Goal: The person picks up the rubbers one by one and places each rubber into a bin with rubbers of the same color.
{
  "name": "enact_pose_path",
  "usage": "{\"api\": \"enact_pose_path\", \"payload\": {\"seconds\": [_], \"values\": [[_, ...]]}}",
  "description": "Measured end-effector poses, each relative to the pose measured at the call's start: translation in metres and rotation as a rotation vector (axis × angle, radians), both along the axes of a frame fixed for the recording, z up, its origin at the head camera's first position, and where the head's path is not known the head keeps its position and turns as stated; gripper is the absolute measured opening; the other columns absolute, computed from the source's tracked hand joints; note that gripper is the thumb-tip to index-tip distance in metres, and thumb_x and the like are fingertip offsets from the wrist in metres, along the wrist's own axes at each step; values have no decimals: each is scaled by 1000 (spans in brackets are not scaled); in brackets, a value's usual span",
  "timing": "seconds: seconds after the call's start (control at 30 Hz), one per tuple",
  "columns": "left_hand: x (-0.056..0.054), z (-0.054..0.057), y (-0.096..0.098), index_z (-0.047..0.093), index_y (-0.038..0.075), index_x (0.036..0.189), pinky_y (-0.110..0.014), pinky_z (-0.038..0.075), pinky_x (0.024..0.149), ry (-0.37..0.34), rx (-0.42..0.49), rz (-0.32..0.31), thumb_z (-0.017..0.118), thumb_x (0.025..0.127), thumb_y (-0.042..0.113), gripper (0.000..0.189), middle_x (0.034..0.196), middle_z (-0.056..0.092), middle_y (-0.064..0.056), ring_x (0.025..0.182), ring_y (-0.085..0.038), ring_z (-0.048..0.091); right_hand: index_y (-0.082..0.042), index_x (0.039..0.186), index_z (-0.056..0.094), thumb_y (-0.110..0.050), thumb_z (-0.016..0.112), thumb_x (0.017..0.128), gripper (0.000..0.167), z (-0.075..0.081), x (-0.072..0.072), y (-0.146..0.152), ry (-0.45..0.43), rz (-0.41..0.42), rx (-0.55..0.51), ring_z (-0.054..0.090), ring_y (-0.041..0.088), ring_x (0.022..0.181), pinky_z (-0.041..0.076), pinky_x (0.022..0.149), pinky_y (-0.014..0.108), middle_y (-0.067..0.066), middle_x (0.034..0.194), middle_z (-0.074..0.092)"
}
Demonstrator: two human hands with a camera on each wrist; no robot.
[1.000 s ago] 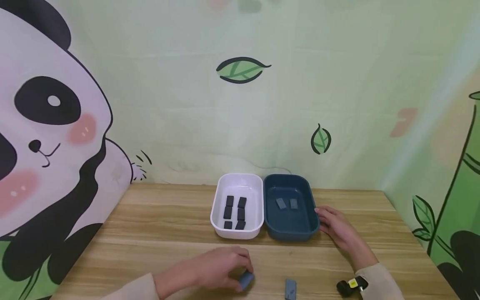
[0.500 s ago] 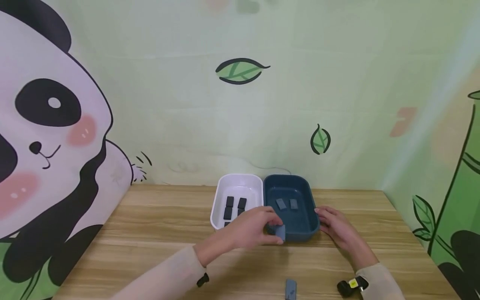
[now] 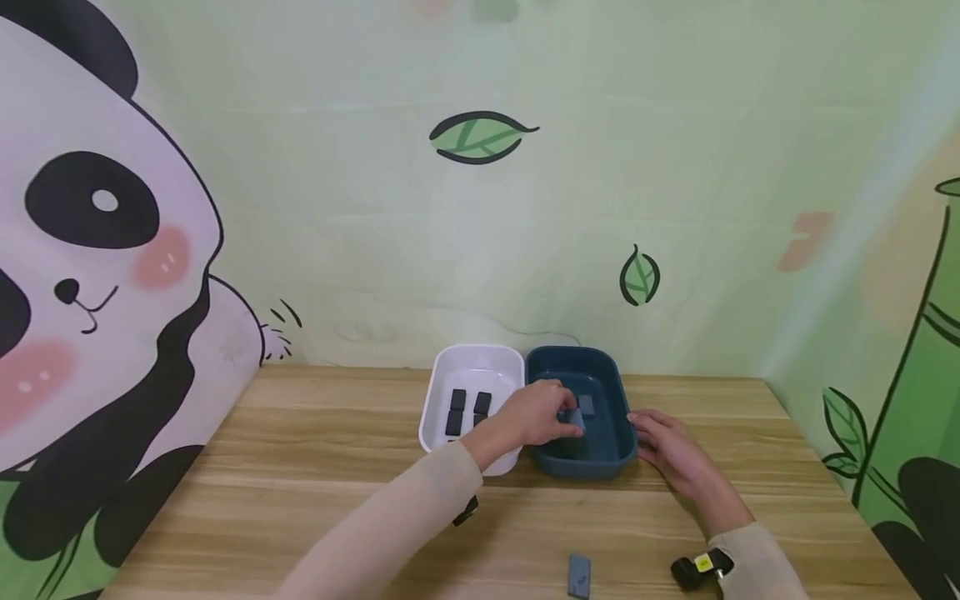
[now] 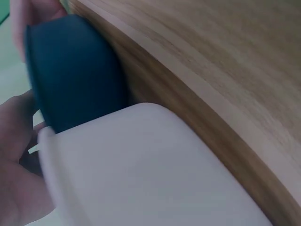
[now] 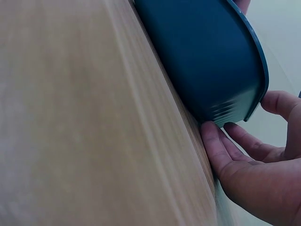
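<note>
Over the dark blue bin (image 3: 628, 450), my left hand (image 3: 536, 412) pinches a small blue-grey rectangular block (image 3: 575, 420) between thumb and fingers, low inside the walls. Another blue-grey block (image 3: 587, 405) lies on the bin floor just beyond the fingertips. My right hand (image 3: 675, 454) rests at the bin's right side; the right wrist view shows its fingertips (image 5: 209, 129) against the lower wall and one finger at the rim. In the left wrist view, the white bin wall stands in front of my left hand (image 4: 19, 160) and hides the block.
The white bin (image 3: 427, 417) stands against the blue bin's left side, holding several black blocks (image 3: 456, 411), some covered by my left arm. One more blue-grey block (image 3: 579, 576) lies on the wooden table (image 3: 300, 467) near the front. A printed cloth (image 3: 360, 208) hangs behind.
My left hand has carried the blue-grey block from the front of the table, forward and right, down into the blue bin. My right hand has stayed at the bin's side.
</note>
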State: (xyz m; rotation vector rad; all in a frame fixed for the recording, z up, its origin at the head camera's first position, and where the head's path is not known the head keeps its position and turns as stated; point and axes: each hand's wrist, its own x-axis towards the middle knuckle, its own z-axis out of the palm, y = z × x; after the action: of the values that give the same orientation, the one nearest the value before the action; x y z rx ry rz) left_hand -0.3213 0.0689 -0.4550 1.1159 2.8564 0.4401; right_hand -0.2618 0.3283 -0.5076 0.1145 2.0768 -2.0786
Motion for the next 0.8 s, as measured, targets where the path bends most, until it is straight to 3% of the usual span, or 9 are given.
{"api": "enact_pose_path", "payload": {"seconds": [0.2,0.5,0.8], "values": [[-9,-9,7,80,13,119,-25,56,82,-16,-51,-13,81,96,46,40,107,75,1,91,-11,61,11,151,39,-30,57,113,59,-1,-1,0,8,1,-8,65,9,112,59,94,25,8,130,66],[-6,-16,10,81,14,113,-29,60,82,52,-164,7,79,96,48,38,104,76,0,89,-14,67,9,152,40,-30,57,112,59,-1,-1,0,-1,-16,-17,65,8,111,59,94,24,5,128,67],[-6,-19,11,81,13,111,-29,58,77,102,-176,17,80,96,45,36,99,72,0,83,-15,63,10,151,41,-29,57,113,57,-1,-2,0,12,-11,-19,65,7,110,59,94,25,3,125,68]]}}
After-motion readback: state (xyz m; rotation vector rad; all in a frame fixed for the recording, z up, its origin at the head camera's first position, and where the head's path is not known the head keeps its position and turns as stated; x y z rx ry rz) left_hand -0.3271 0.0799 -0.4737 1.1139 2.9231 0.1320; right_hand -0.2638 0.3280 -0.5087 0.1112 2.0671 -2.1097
